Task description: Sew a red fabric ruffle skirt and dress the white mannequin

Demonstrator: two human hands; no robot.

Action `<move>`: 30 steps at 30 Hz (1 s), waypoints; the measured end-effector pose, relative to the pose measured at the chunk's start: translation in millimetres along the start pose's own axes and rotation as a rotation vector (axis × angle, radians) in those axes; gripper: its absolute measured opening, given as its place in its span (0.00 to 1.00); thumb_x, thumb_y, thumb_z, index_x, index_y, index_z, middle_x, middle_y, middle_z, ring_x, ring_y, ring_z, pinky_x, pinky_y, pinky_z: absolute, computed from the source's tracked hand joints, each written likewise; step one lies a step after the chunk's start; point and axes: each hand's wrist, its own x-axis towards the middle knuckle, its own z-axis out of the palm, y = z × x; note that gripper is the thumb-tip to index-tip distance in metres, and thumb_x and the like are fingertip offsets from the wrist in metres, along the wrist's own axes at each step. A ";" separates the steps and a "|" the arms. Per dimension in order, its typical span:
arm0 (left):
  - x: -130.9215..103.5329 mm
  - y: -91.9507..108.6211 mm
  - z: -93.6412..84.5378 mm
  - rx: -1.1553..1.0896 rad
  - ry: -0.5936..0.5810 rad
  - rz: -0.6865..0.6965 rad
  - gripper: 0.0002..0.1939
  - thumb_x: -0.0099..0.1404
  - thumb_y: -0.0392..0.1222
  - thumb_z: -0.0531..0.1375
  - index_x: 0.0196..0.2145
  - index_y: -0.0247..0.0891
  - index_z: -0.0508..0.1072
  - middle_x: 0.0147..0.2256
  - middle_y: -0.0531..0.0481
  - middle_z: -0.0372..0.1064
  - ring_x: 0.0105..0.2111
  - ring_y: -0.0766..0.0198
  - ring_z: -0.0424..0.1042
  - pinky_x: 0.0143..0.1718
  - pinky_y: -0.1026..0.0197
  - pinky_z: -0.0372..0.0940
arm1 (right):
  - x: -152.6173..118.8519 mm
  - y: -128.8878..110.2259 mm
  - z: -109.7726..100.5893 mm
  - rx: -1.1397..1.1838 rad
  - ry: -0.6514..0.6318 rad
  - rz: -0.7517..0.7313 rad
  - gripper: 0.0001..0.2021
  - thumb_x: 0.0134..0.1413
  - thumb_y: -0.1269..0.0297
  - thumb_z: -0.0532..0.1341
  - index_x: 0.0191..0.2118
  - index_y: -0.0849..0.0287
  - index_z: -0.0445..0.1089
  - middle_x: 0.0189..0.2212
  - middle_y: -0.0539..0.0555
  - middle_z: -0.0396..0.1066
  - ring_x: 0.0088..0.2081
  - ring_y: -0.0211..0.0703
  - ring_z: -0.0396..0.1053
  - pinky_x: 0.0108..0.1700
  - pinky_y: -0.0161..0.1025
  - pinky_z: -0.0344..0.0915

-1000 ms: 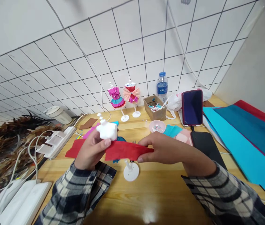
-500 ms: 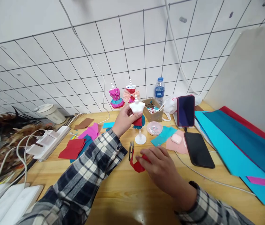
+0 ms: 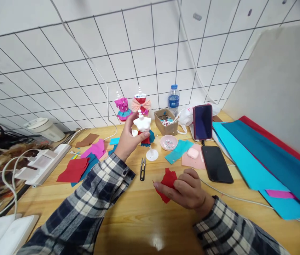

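Observation:
My left hand [image 3: 127,141] is closed round a small white dress-form mannequin [image 3: 142,123], its thumb across the waist. Red and teal fabric [image 3: 151,137] covers the lower body, and the round stand [image 3: 152,154] shows below. Over the near part of the table, my right hand [image 3: 189,191] pinches a crumpled piece of red fabric [image 3: 167,179] between thumb and fingers. A pair of thread snips [image 3: 142,170] lies between the hands. Behind stand two dressed mannequins, one in a pink and blue dress [image 3: 123,108], the other in red with a peach bow [image 3: 141,105].
A cardboard box [image 3: 167,129] of small items, a pink dish of beads [image 3: 169,142] and a water bottle [image 3: 174,101] stand at the back. Phones [image 3: 217,164] and long fabric sheets [image 3: 261,163] lie right. Fabric scraps [image 3: 73,169] and a power strip [image 3: 44,166] are left.
The view has shifted right. My right hand has moved away from the snips with the red fabric, which now shows more fully. My left hand still holds the mannequin, its fingers more spread.

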 end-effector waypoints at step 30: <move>-151.2 17.5 -81.5 -0.387 -0.358 -0.821 0.28 0.59 0.63 0.61 0.30 0.29 0.78 0.30 0.42 0.78 0.30 0.60 0.74 0.39 0.59 0.67 | 41.1 -77.6 104.3 1.033 -0.262 1.274 0.16 0.48 0.51 0.66 0.35 0.59 0.76 0.30 0.53 0.72 0.29 0.40 0.65 0.32 0.39 0.63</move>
